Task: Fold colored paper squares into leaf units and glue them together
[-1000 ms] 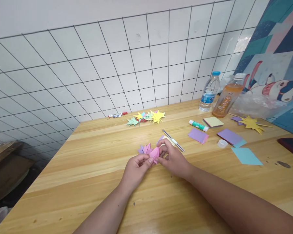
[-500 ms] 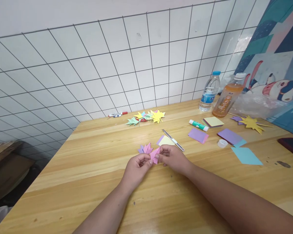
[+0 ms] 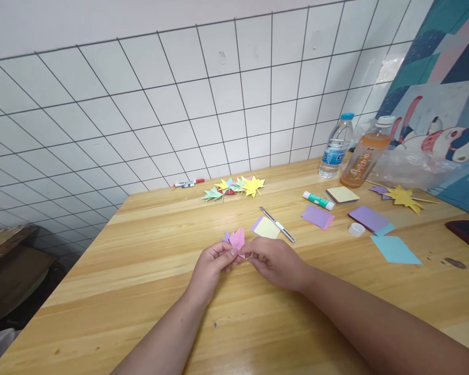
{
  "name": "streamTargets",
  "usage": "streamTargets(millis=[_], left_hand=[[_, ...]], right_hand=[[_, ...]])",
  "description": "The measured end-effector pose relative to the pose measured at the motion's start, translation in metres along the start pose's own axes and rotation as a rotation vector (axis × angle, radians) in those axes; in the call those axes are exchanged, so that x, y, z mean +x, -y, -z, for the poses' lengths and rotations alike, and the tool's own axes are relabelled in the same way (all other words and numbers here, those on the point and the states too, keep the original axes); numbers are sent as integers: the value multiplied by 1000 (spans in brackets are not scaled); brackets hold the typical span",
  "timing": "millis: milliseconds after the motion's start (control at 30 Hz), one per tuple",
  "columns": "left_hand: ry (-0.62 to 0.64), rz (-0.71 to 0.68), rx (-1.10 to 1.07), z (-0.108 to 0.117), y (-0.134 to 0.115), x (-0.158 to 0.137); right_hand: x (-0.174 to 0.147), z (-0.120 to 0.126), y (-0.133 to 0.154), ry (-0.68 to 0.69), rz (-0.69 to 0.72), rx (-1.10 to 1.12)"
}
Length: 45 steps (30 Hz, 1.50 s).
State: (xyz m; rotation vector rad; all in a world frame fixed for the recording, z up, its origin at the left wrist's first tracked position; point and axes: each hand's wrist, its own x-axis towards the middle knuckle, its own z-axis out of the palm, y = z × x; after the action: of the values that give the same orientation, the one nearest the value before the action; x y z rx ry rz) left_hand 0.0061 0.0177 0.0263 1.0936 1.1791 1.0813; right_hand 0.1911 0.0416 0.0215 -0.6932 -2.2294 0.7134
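Note:
Between the thumb and fingers of my left hand (image 3: 214, 261) is a pink folded paper piece (image 3: 237, 239), its pointed tips facing away from me. My right hand (image 3: 275, 260) has its fingers curled in at the lower right edge of that same piece; the exact grip of its fingertips is partly hidden. A purple folded paper piece (image 3: 225, 237) shows just behind the pink one, mostly covered. Beyond my right hand a utility knife (image 3: 278, 225) lies across a few pale yellow and purple paper squares (image 3: 266, 228).
Finished paper leaves (image 3: 234, 187) and markers (image 3: 189, 183) lie by the tiled wall. To the right are a glue stick (image 3: 318, 200), its white cap (image 3: 356, 229), purple paper (image 3: 316, 216), blue paper (image 3: 395, 250), a water bottle (image 3: 335, 148) and an orange drink bottle (image 3: 366, 153).
Both hands have shifted the pink paper slightly left and turned it, so it now overlaps the purple piece. My right hand's fingers have moved down to its lower edge.

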Motion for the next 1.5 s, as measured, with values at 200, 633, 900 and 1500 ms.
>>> streamTargets(millis=[200, 633, 900, 1500], left_hand=[[46, 78, 10, 1, 0, 0], [58, -58, 56, -5, 10, 3], [48, -85, 86, -9, 4, -2], [-7, -120, 265, -7, 18, -3]], right_hand=[[0, -5, -5, -44, 24, -160], [8, -10, -1, -142, -497, 546], [8, -12, 6, -200, -572, 688], [7, -14, -2, -147, -663, 525]])
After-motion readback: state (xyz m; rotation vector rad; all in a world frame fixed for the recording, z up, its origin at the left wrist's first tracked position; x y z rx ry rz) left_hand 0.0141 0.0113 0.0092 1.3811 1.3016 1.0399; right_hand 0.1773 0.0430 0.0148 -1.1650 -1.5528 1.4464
